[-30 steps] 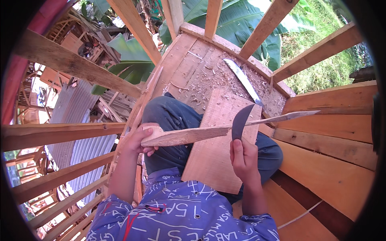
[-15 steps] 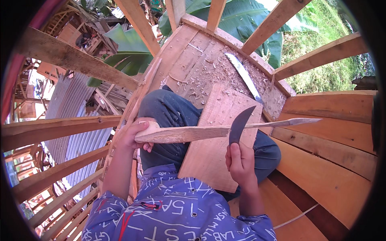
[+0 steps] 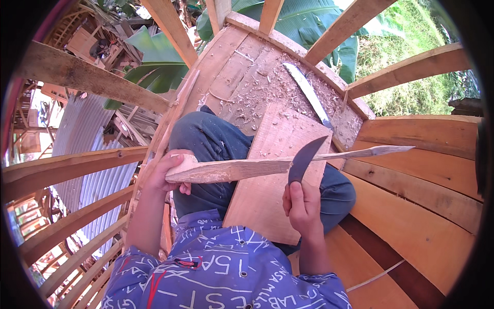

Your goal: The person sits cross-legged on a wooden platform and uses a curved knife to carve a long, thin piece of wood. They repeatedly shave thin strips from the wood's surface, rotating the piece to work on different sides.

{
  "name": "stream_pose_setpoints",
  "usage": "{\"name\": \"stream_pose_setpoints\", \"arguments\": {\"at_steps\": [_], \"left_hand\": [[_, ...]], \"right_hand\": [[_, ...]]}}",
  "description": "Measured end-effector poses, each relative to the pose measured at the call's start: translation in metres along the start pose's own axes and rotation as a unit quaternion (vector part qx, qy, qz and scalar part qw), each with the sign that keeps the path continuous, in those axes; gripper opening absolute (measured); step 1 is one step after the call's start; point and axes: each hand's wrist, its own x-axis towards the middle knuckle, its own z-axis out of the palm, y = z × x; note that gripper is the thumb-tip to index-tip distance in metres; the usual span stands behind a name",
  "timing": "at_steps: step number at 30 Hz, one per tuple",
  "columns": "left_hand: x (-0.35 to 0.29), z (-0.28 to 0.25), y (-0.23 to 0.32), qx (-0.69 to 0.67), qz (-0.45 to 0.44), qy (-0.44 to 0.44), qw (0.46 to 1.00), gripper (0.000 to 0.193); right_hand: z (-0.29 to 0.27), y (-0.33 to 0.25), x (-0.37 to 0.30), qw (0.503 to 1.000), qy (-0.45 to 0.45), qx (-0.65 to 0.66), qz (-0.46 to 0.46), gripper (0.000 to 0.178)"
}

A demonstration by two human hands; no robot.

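My left hand (image 3: 170, 172) is closed around the thick end of a long, pale carved wooden stick (image 3: 231, 170), which spans my lap and tapers to a narrow tip at the right. A dark curved knife (image 3: 307, 158) is in my right hand (image 3: 303, 206), its thumb lying along the base of the blade. The blade stands tilted across the near side of the stick; whether it touches the wood I cannot tell. The knife's handle is hidden in my fist. Beneath the stick, a flat wooden board (image 3: 262, 201) slants over my crossed legs.
A long machete-like blade (image 3: 309, 95) lies on the planks beyond the board, among wood shavings (image 3: 257, 98). Slatted wooden rails (image 3: 92, 82) surround me on the left and ahead. Wide planks (image 3: 411, 211) rise at my right. Banana leaves and corrugated sheets show outside.
My right hand and the knife have shifted slightly left and toward me along the stick. The whole view has moved a little; both grips stay the same.
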Motion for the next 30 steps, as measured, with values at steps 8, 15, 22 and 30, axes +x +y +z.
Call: {"name": "stream_pose_setpoints", "arguments": {"at_steps": [8, 15, 22, 30], "left_hand": [[0.000, -0.003, -0.005, 0.003, -0.005, 0.010, 1.000, 0.039], [-0.002, -0.017, -0.004, -0.006, -0.019, -0.017, 1.000, 0.037], [-0.001, -0.002, 0.001, 0.019, -0.015, -0.032, 0.999, 0.039], [0.003, 0.003, 0.003, 0.048, -0.024, -0.063, 0.997, 0.041]], "right_hand": [[0.007, 0.000, 0.001, 1.000, -0.013, 0.000, 0.008, 0.040], [-0.010, -0.005, -0.002, 0.983, -0.118, 0.101, 0.094, 0.035], [-0.014, 0.007, 0.007, 0.939, -0.158, 0.231, 0.198, 0.043], [-0.019, 0.026, 0.011, 0.903, -0.202, 0.303, 0.229, 0.046]]}}
